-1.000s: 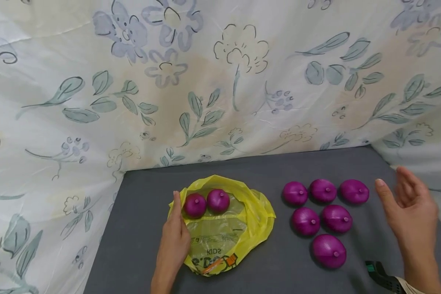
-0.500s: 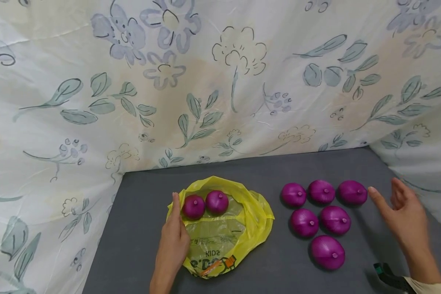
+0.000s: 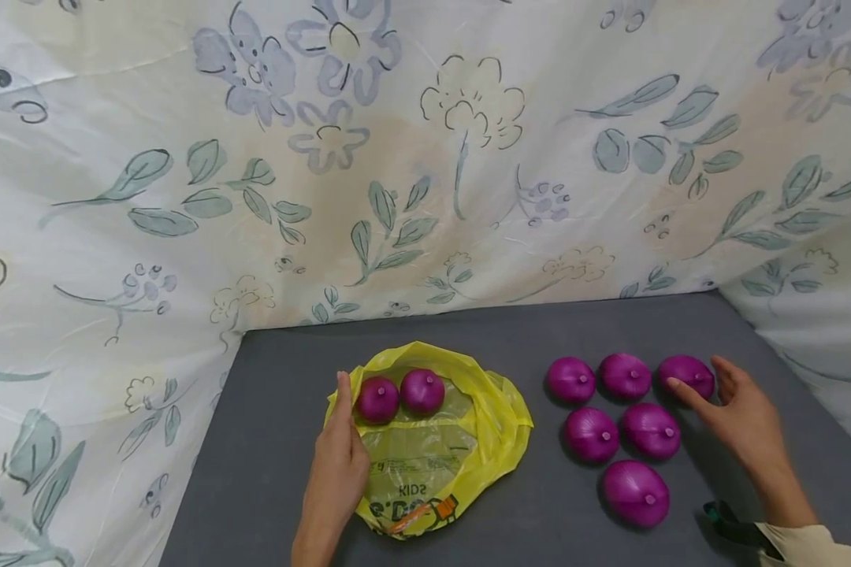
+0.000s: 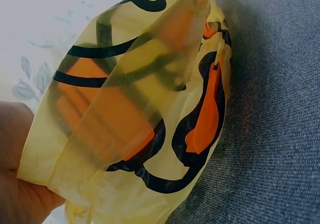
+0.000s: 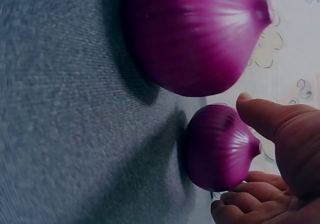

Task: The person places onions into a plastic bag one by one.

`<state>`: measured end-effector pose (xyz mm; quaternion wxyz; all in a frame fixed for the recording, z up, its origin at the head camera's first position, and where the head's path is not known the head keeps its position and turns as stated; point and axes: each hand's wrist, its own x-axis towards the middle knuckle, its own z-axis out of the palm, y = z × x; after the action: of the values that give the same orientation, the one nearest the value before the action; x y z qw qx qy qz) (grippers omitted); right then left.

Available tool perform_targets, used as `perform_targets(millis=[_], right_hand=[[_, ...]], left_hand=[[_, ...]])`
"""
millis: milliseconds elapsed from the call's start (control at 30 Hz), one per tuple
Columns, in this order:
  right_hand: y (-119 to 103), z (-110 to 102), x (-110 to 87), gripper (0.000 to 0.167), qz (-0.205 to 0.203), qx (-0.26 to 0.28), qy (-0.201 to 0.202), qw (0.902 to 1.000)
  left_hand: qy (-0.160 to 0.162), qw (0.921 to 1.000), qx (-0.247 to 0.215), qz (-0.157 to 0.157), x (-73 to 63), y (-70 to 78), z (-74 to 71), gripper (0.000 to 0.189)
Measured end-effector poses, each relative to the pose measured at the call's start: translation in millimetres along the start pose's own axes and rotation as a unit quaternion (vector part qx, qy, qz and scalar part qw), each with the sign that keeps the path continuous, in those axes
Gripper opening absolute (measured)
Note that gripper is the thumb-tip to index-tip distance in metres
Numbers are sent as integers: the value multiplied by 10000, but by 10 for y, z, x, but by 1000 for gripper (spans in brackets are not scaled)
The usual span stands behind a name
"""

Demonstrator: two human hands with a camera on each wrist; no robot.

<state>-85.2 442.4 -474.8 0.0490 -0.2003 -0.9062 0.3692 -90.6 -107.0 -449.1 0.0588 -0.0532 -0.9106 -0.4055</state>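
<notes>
head: 8 onions total, 1 bag, 2 hands. 6 loose onions (image 3: 591, 435) on the grey table (image 3: 255, 457), thumb side of right hand (image 3: 741, 413); 2 bagged onions (image 3: 421, 391) inside the yellow bag (image 3: 507, 425), just past left hand (image 3: 335, 468). right hand is spread, gripping nothing: thumb & fingers about the outermost loose onion (image 3: 691, 368), contact hard to judge; other 5 lie from there toward left hand. left hand is at bag rim, a finger straight along it; can't tell if it pinches the film. room: bare table btwn bag & loose onions, some also outward of right hand; floral cloth (image 3: 461, 173) bounds table beyond both hands. forearms cut off at bottom

left wrist: 1 bag, filling most of view in front of the hand; film covers most of left hand, so grip unclear. bagged onions not seen thru it

right wrist: 2 onions; 1 btwn thumb & fingers w/ hand unclosed, the other, larger-looking, thumb side & cut off at top
</notes>
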Motion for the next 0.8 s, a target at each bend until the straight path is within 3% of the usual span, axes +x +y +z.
perform_targets(millis=[267,633,800], right_hand=[[-44,99,1,106,16,-290,123,9995],[-64,74,-11,103,584,-18,305,9978],[-188,54,-35,104,830,-36,432,9956]], left_hand=[[24,9999,-79,85,-11,-40,-35,76],[61,9997,-250,39,20,-59,-18,80],[84,9994,-327,83,15,-75,-32,80]])
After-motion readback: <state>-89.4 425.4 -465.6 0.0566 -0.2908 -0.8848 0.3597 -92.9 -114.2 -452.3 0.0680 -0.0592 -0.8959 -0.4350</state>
